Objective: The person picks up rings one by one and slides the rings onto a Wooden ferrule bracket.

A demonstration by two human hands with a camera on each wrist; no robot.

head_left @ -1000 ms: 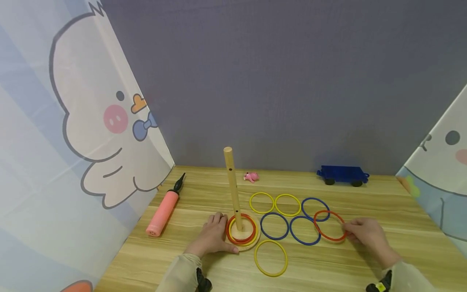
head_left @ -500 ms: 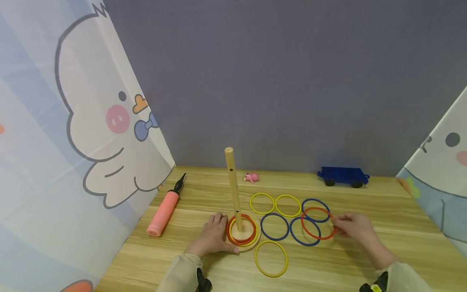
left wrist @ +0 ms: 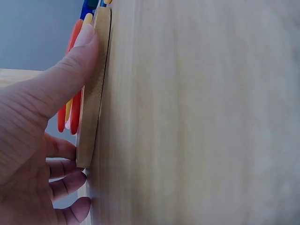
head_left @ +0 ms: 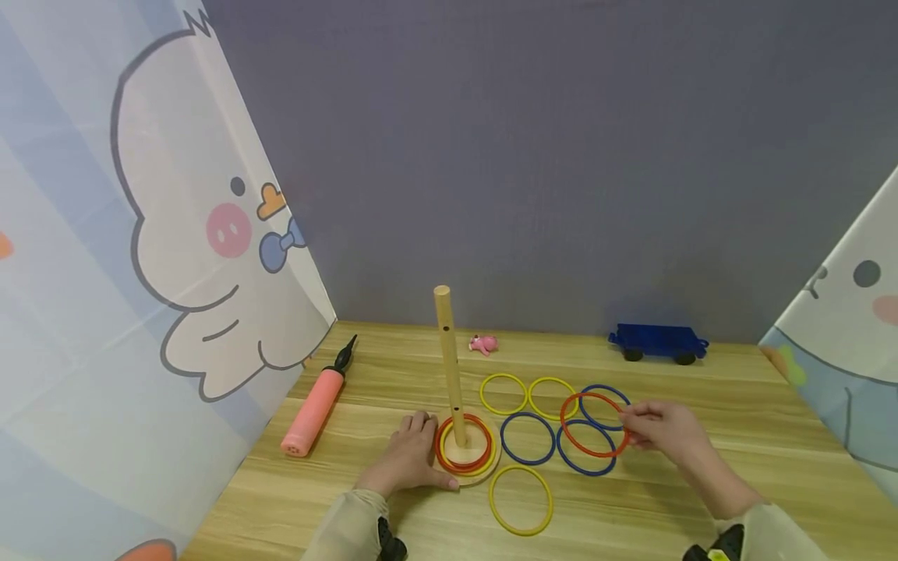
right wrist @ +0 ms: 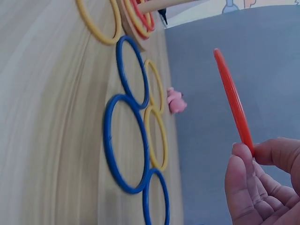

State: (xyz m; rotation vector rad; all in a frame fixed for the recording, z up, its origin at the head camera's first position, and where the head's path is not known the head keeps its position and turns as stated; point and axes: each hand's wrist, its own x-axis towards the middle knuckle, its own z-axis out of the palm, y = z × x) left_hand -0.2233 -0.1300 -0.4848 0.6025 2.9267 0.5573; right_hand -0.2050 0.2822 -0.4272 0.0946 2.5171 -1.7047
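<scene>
My right hand pinches a red ring between thumb and fingertips. It hangs tilted above the blue rings, apart from the table. On the left, my left hand holds the round wooden base of a ring toss stand, thumb on its near edge and fingers at its left side. An upright wooden post rises from that base. Around the post's foot lie red rings and a yellow ring. Right of the base, several blue and yellow rings lie flat on the table.
A pink pump with a black nozzle lies at the left. Near the back wall are a small pink toy animal and a blue toy wagon. One yellow ring lies nearest the front.
My right hand has carried the red ring leftward and slightly away from me, across the blue rings. My left hand has stayed at the base.
</scene>
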